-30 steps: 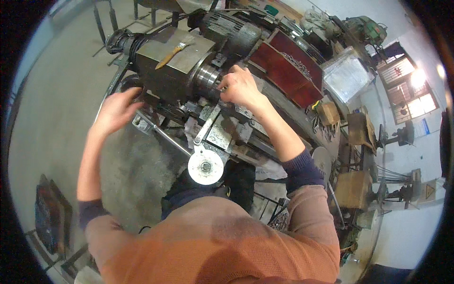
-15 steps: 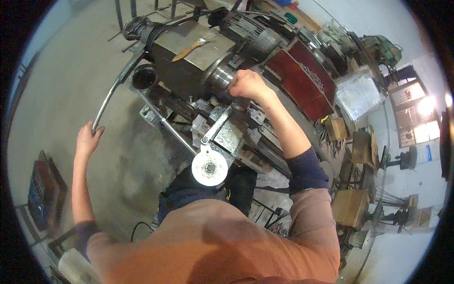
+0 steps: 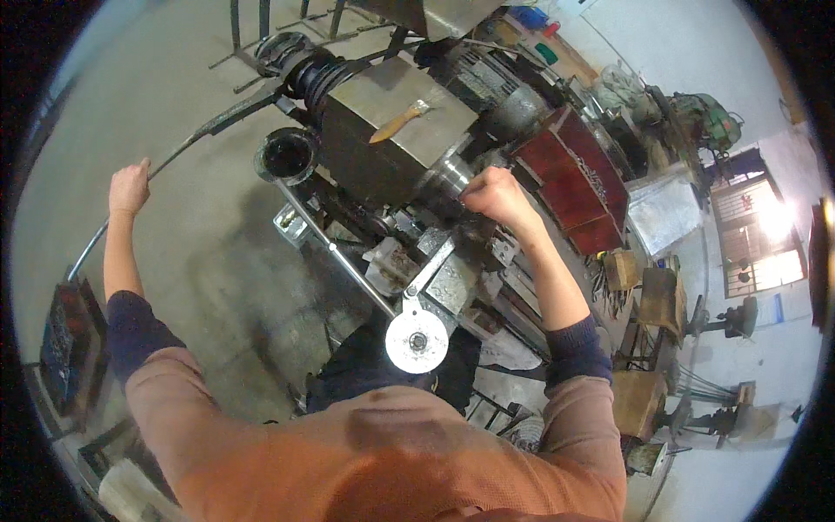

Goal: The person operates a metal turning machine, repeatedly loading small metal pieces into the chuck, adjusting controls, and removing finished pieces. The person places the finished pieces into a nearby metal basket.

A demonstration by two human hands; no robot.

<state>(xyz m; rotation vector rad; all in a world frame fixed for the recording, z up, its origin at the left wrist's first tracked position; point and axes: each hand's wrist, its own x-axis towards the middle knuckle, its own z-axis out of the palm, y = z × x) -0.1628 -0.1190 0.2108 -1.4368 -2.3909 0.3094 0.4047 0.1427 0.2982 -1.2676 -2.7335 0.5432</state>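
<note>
My left hand [image 3: 130, 187] is closed round a long metal rod [image 3: 180, 150] at the far left. From the machine's far end the rod passes through the hand and on toward the lower left. My right hand [image 3: 498, 198] is a fist against the shiny round spindle [image 3: 448, 177] of a lathe-like machine; what its fingers hold is hidden. On top of the machine's grey housing [image 3: 352, 148] lies a brush with a wooden handle [image 3: 396, 124]. A white round dial or handwheel [image 3: 417, 342] and a slanting metal lever [image 3: 335, 248] sit nearer my body.
Right of the spindle stands a dark red metal tray [image 3: 570, 187]. Cardboard boxes [image 3: 639, 404] and drill-like machines line the right wall. A dark box [image 3: 65, 344] stands on the floor at the lower left, near the rod's lower end.
My left hand has moved farther out and away from my body; the rod now shows beyond it. My right fist stays at the spindle. The machine has shifted right in view.
</note>
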